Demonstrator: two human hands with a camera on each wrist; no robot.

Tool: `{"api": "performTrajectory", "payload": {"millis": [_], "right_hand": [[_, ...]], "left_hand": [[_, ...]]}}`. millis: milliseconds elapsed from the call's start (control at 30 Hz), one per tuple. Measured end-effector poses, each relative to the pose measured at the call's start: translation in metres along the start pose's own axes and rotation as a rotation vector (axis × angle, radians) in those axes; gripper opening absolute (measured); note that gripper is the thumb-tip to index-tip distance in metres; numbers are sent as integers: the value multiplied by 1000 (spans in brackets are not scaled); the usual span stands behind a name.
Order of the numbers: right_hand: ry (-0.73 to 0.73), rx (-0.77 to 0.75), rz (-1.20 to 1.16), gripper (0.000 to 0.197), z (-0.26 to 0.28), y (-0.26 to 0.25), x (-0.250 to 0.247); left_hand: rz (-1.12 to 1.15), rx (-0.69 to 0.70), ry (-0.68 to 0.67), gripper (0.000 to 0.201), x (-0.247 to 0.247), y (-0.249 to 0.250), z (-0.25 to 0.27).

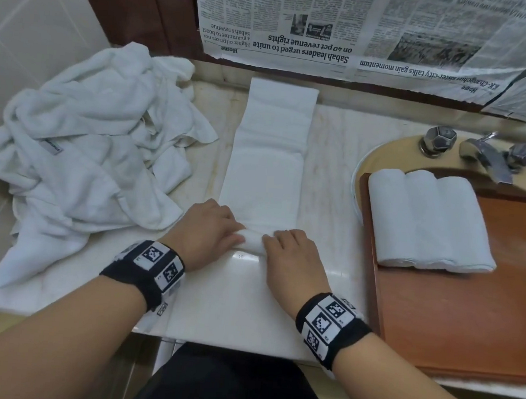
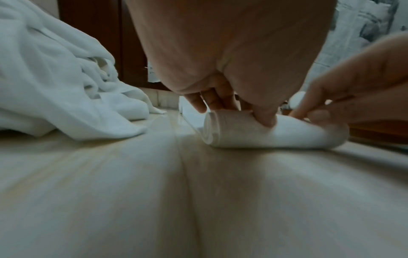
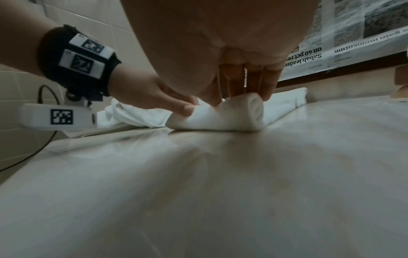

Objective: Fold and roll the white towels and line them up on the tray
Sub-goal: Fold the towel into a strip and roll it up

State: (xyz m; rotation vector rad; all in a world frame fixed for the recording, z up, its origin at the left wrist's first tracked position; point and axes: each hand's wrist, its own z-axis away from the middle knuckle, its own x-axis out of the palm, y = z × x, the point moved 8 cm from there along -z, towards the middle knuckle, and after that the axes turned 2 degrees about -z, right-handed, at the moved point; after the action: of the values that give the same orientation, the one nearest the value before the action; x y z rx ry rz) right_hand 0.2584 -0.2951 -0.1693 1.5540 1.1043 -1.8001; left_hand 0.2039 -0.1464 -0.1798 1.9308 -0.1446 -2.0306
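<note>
A white towel (image 1: 265, 168), folded into a long strip, lies on the marble counter and runs away from me. Its near end is wound into a small roll (image 1: 253, 241) (image 2: 253, 132) (image 3: 223, 117). My left hand (image 1: 212, 227) (image 2: 234, 106) grips the roll's left part, fingers over the top and thumb at the front. My right hand (image 1: 289, 248) (image 3: 240, 87) grips its right part the same way. Three rolled white towels (image 1: 427, 218) lie side by side on the wooden tray (image 1: 467, 310) at the right.
A heap of loose white towels (image 1: 86, 154) covers the counter's left side. The tray rests over a sink (image 1: 365, 163) with a metal tap (image 1: 485, 154). Newspaper sheets (image 1: 347, 26) hang on the back wall. The counter's front edge is close to my body.
</note>
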Motion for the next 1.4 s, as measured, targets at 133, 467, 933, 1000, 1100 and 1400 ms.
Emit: {"api": "performTrajectory", "payload": {"millis": [133,467,933,1000,1100,1400], "right_hand": [[-11,86,95,36,-11,5,-1],[-292,44,-184,29,-55,31,-10],[-113,18,50,28,-64,24,-2],[-188,2,-48,21,-73,29,-7],[-244,7,-96,27,-80,40,-10],[-15,62,127,40,-83,30,-10]], "left_hand": [[167,-183,1,25,-11,-12,-10],[-165,-127,202,41,-5,9,8],[56,-152,3,30,-20,-33,-43],[134,-209,61,27,-24,-37,-43],[129,-271,114,25,-24,-36,-44],[-114,-220,255,27,-27,-17,-45]]}}
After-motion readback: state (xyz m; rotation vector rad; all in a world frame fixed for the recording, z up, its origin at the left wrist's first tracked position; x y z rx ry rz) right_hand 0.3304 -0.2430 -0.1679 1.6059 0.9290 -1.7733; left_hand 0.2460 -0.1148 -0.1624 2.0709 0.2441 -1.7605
